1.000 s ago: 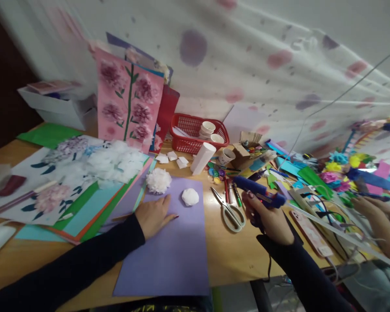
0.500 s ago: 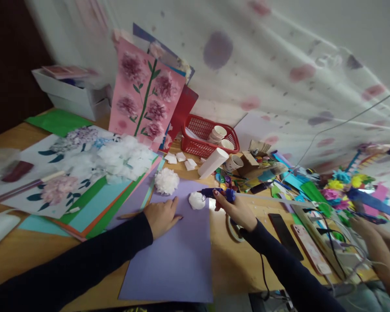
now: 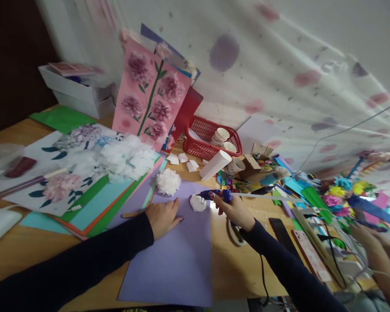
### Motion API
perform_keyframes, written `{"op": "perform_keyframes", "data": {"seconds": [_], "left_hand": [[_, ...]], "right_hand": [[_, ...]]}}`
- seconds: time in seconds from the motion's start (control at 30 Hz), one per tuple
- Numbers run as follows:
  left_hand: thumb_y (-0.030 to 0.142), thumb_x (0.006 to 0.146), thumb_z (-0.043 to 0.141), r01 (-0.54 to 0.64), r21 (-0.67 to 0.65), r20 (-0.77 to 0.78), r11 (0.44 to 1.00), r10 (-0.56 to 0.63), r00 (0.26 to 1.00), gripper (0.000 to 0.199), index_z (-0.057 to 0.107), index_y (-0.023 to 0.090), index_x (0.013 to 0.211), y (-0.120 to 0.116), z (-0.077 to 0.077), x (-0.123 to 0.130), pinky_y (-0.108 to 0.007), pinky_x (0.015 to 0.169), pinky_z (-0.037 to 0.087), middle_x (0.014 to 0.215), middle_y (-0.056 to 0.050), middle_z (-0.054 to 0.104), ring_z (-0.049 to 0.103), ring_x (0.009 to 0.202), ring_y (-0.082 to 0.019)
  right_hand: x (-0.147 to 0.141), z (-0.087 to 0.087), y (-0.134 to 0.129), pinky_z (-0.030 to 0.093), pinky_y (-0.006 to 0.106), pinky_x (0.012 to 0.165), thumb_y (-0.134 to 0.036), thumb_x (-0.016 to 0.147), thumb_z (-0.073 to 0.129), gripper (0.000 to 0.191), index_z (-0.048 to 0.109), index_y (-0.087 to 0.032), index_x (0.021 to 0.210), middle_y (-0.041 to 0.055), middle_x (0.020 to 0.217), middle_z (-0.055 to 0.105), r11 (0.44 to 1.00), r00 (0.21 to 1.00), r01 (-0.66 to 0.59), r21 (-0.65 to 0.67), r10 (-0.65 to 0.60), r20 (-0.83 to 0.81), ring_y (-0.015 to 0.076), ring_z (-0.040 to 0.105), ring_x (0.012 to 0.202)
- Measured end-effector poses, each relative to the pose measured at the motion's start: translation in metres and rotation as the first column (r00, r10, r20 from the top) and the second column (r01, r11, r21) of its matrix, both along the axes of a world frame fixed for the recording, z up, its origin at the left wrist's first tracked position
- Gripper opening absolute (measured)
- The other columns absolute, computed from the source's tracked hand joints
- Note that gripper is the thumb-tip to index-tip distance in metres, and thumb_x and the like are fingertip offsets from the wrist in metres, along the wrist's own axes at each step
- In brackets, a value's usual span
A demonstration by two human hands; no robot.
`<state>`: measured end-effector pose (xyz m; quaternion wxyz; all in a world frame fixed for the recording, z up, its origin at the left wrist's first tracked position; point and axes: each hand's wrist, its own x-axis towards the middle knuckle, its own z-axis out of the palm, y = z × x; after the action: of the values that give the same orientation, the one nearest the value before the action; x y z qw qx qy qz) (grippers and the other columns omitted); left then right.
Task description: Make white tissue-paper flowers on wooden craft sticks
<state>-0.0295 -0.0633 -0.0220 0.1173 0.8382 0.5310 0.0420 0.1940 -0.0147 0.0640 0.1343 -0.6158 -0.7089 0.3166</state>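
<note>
My right hand (image 3: 232,209) is wrapped round a blue hot glue gun (image 3: 226,196), with a long pale glue stick (image 3: 263,198) poking out of its back. The gun's nozzle is at a small white paper flower (image 3: 198,203) near the right edge of the purple sheet (image 3: 172,260). Whether the tip touches it I cannot tell. My left hand (image 3: 162,217) lies flat on that sheet, fingers stretched out, holding nothing. Just beyond it sits a fuller white paper pompom flower (image 3: 168,182). A wooden stick (image 3: 131,215) pokes out beside my left wrist.
A red basket (image 3: 199,149) with paper cups, a white roll (image 3: 216,164) and folded white papers stand behind. Fluffy white paper (image 3: 126,158) covers coloured sheets on the left. Two phones (image 3: 284,236) and a power strip (image 3: 321,242) lie right, near another person's arm (image 3: 373,255).
The view has shifted slightly. The glue gun's nozzle now sits lower against the small white flower, which looks tipped a little. My left hand stays flat on the purple sheet.
</note>
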Motion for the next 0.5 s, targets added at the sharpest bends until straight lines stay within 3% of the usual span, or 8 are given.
{"op": "perform_keyframes", "data": {"seconds": [0.5], "left_hand": [[0.041, 0.093, 0.041, -0.009, -0.004, 0.029, 1.0, 0.009, 1.0, 0.053, 0.046, 0.007, 0.133, 0.0001, -0.0023, 0.0004, -0.033, 0.059, 0.045, 0.094, -0.016, 0.065, 0.066, 0.077, -0.027]], "right_hand": [[0.0033, -0.0042, 0.0033, 0.035, 0.022, 0.038, -0.061, 0.079, 0.053, 0.047, 0.053, -0.019, 0.058, -0.0035, 0.041, 0.048, 0.998, 0.998, 0.058, 0.016, -0.058, 0.005, 0.0097, 0.044, 0.037]]}}
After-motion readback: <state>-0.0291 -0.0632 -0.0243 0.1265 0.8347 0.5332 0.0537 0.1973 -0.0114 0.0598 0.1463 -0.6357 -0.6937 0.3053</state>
